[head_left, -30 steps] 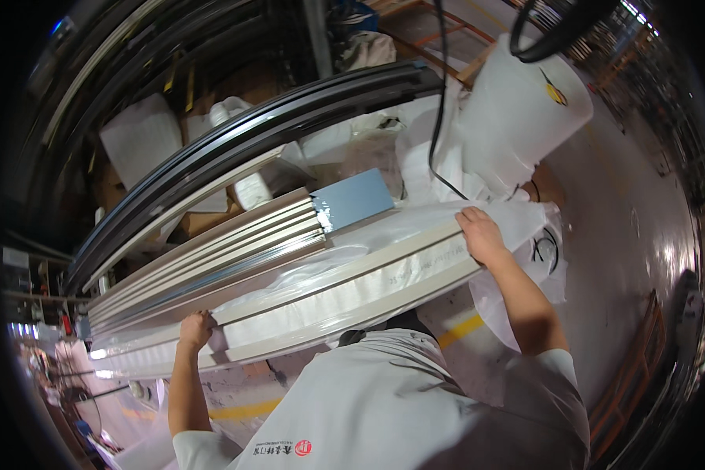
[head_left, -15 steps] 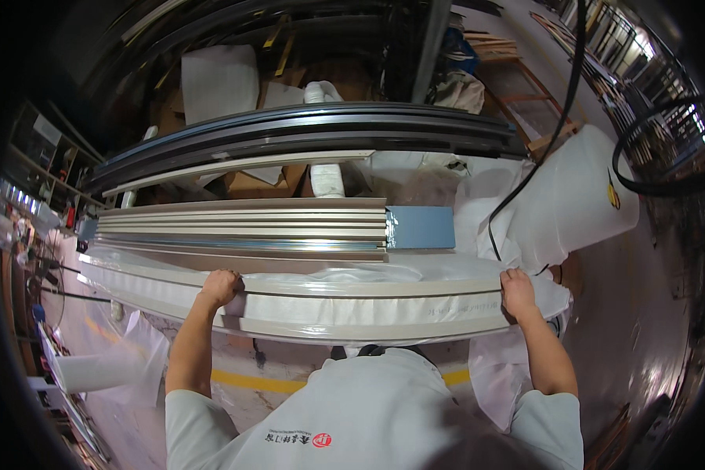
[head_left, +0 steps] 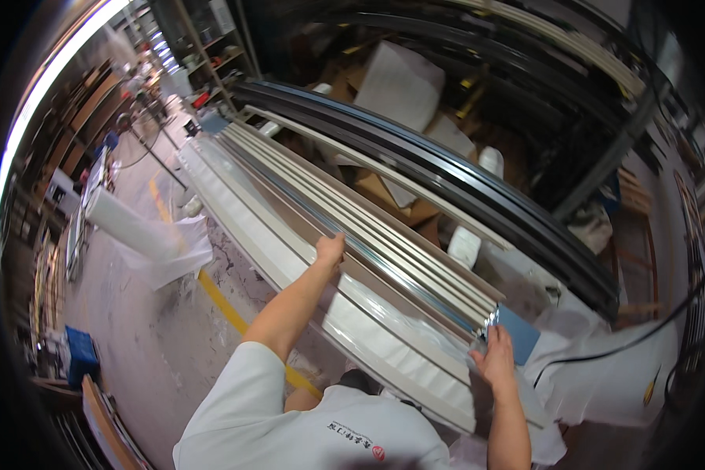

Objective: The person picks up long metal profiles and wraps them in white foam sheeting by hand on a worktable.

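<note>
A bundle of long pale and brown metal profiles [head_left: 384,239] runs diagonally across the bench. My left hand [head_left: 330,251] is curled closed at the near edge of this bundle, around its middle. At the bundle's right end, my right hand [head_left: 495,359] has its thumb apart from its fingers. Those fingertips touch the end beside a flat blue piece [head_left: 517,333]. Closer to my body lies a long profile wrapped in white sheet and clear film [head_left: 392,345], with both forearms reaching over it.
Dark profiles [head_left: 439,176] lie beyond the bundle. A white foam roll [head_left: 603,384] with a black cable [head_left: 595,352] is at the right. Another roll [head_left: 129,223] lies on the floor at left, near a yellow line [head_left: 223,301]. Shelving [head_left: 211,55] stands at the far left.
Both hands have left the wrapped profile and moved farther away to the profile bundle. The view has turned left, so the bench now runs diagonally.
</note>
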`<state>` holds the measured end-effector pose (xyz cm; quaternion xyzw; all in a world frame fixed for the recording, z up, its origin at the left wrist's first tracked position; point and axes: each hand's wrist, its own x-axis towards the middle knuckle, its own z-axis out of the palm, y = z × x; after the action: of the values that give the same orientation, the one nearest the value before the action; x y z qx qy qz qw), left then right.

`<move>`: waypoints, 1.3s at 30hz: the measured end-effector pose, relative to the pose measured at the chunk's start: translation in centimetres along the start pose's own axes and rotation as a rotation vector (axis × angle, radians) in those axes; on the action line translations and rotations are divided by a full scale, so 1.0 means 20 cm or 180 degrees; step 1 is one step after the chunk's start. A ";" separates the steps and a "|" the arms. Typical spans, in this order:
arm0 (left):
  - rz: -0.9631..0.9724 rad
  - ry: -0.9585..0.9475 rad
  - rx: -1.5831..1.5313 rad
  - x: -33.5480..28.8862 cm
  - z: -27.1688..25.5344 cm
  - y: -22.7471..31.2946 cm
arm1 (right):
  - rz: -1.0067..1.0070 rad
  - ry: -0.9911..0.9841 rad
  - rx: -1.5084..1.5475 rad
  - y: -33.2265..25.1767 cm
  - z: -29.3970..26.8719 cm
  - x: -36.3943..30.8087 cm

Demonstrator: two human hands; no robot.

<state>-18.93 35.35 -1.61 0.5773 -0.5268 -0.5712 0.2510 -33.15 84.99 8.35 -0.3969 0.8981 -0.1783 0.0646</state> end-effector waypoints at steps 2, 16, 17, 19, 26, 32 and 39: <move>-0.0152 0.0399 0.0131 0.02 -0.05 0.03 | -0.0061 -0.0307 0.0233 0.00 0.07 0.04; 0.0203 0.0149 0.0039 -0.16 -0.14 0.09 | -0.0386 0.0738 -0.0213 0.30 0.00 0.99; 0.0398 -0.0082 -0.0011 -0.24 -0.17 0.07 | -0.0558 0.0701 -0.0299 0.30 0.06 1.10; 0.0349 -0.0475 -0.0200 -0.52 -0.21 0.12 | -0.0602 0.0504 -0.0510 0.23 0.13 1.27; -0.0037 -0.0379 0.0030 -1.09 -0.56 0.00 | -0.0383 -0.0298 -0.1577 0.16 0.46 1.64; -0.0353 -0.0099 -0.0608 -1.27 -0.74 -0.12 | 0.0021 0.0211 -0.1292 0.05 0.43 1.65; -0.0417 -0.0182 -0.0472 -1.27 -0.71 -0.19 | 0.0173 -0.0049 -0.1242 0.01 0.49 1.65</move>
<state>0.77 54.90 8.20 0.5738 -0.4511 -0.6401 0.2400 -53.06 58.20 0.10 -0.3789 0.9254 0.0040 -0.0019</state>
